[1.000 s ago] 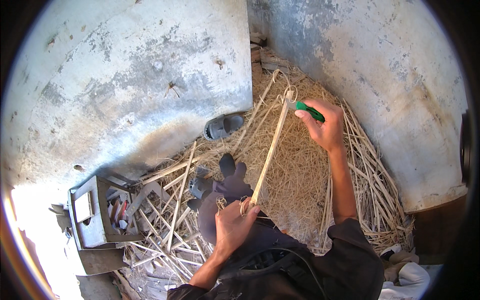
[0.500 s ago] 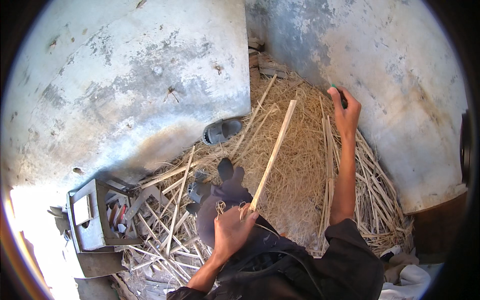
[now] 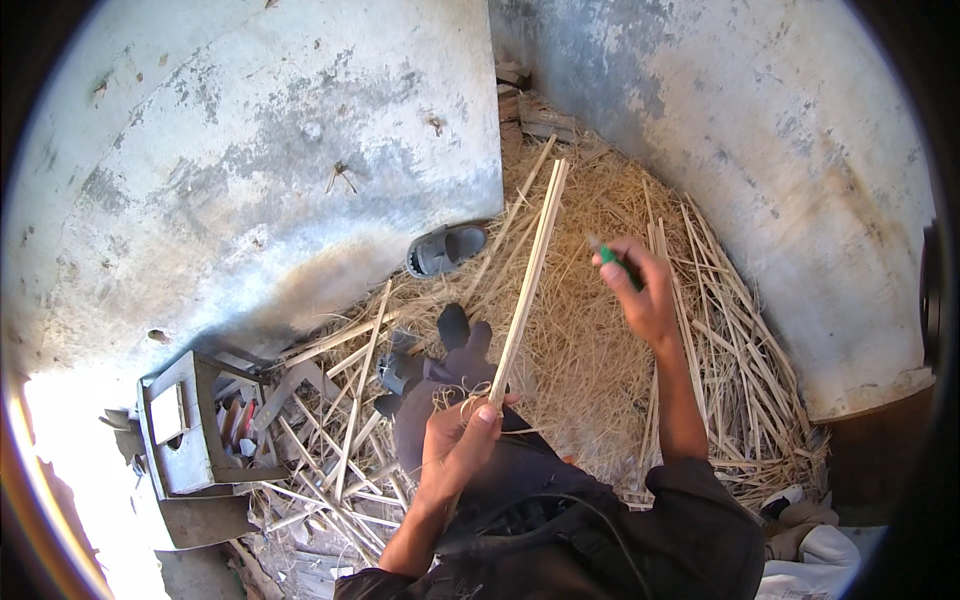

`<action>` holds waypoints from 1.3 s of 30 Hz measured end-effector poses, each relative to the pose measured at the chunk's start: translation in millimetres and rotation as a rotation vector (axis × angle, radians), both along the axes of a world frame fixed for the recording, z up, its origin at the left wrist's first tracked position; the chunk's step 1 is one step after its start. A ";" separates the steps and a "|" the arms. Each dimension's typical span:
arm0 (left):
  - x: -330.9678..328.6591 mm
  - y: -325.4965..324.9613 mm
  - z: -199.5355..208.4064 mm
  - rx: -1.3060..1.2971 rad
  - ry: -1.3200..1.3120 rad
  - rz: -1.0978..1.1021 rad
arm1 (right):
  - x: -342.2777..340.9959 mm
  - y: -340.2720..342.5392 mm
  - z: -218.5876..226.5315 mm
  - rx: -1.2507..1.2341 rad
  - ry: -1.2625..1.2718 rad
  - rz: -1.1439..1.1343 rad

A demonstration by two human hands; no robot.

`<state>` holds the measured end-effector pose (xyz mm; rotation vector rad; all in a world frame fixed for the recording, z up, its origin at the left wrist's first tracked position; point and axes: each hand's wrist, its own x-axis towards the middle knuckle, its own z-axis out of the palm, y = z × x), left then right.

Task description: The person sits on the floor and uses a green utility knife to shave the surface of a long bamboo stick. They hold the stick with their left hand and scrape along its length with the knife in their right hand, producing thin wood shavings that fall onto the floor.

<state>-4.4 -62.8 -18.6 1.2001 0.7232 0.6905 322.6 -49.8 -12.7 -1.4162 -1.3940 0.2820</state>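
Observation:
Held upright in my left hand (image 3: 460,450) is a long pale bamboo strip (image 3: 530,275), its far end leaning slightly right. My fingers wrap its lower end, with the thumb along it and thin curled shavings (image 3: 450,395) at the knuckles. Lengthwise lines run down the strip's face. To the right of the strip and apart from it, my right hand (image 3: 645,295) is closed on a small tool with a green-and-black handle (image 3: 615,265). A short greyish tip shows at its end; the rest is hidden by my fingers. Below both hands lies a heap of shavings (image 3: 590,370).
Many cut strips (image 3: 735,350) lie along the right wall, and more strips (image 3: 345,430) lie crossed on the left. A grey clog (image 3: 445,250) sits by the left wall panel (image 3: 250,150). A worn box (image 3: 190,430) with small items stands at left.
My right hand has come down and left, away from the right wall, with the tool. The strip in my left hand has turned and stands more upright, its far end shifted left.

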 end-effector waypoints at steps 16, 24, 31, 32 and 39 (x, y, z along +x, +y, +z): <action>-2.3 0.0 5.2 -0.157 -0.008 0.002 | -80.8 -29.0 -0.3 0.103 -0.353 0.258; 0.3 -0.7 -0.9 -0.041 -0.026 0.059 | -90.4 -30.7 -2.4 0.107 -0.371 0.263; 2.0 0.1 -7.4 0.033 -0.025 0.099 | -96.4 -34.8 -10.0 0.101 -0.380 0.260; 5.9 -1.0 -5.4 0.071 -0.001 0.119 | -97.1 -35.1 -10.4 0.101 -0.378 0.253; 5.9 -2.0 -9.3 0.171 0.072 0.175 | -98.5 -36.1 -7.4 0.112 -0.392 0.211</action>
